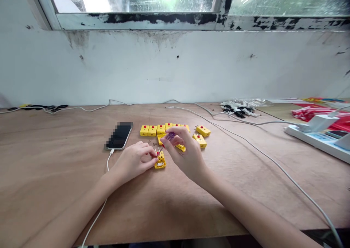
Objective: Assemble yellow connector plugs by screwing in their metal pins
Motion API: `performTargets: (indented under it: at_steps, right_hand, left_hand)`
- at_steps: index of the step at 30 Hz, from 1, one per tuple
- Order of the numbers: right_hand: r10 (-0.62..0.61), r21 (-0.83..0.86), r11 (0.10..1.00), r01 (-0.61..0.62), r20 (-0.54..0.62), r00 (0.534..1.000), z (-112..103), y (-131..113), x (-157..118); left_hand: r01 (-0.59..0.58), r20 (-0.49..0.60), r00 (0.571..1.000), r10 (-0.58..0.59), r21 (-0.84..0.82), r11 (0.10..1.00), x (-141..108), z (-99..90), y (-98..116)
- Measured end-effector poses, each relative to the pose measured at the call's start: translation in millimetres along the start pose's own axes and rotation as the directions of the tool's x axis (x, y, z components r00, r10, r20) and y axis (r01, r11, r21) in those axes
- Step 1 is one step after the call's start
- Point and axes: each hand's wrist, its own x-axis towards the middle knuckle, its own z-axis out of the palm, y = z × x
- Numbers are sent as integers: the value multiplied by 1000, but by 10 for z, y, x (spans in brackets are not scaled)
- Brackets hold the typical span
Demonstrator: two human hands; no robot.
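My right hand point(188, 157) is closed round the purple handle of a small screwdriver point(171, 134), its thin shaft slanting down to the left. The tip meets an opened yellow connector plug point(160, 163) lying on the table, with a small red part near it. Thumb and fingertips of my left hand point(136, 158) pinch the near left side of this plug. Behind my hands, several closed yellow plugs point(152, 130) with red dots stand in a row. Loose yellow shell pieces point(180, 147) and small screws point(154, 144) lie between, partly hidden by my right hand.
Two more yellow plugs point(202, 131) lie to the right. A phone point(120, 135) with a white charging cable point(107, 164) is at the left. White cables point(246, 134) cross the wooden table toward a power strip point(314, 140). Black and white parts point(240, 108) are heaped near the wall.
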Motion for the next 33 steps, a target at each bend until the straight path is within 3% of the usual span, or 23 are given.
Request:
performTargets:
  at_steps: [8, 16, 23, 28, 33]
  right_hand:
    - [29, 42, 999, -28, -28, 999, -45, 13, 59]
    - [51, 0, 999, -51, 28, 998, -33, 5, 38]
    - [147, 42, 987, -152, 109, 983, -44, 5, 28]
    - [107, 138, 981, -133, 178, 978, -84, -51, 63]
    - [104, 134, 983, -124, 149, 983, -81, -38, 59]
  left_hand:
    - [95, 55, 994, -91, -86, 992, 2, 3, -3]
    - [55, 55, 997, -51, -82, 995, -8, -20, 2]
    - [49, 32, 998, -47, -55, 997, -7, -1, 13]
    - [64, 37, 997, -62, -42, 997, -11, 10, 6]
    - [75, 39, 997, -72, -74, 994, -10, 13, -1]
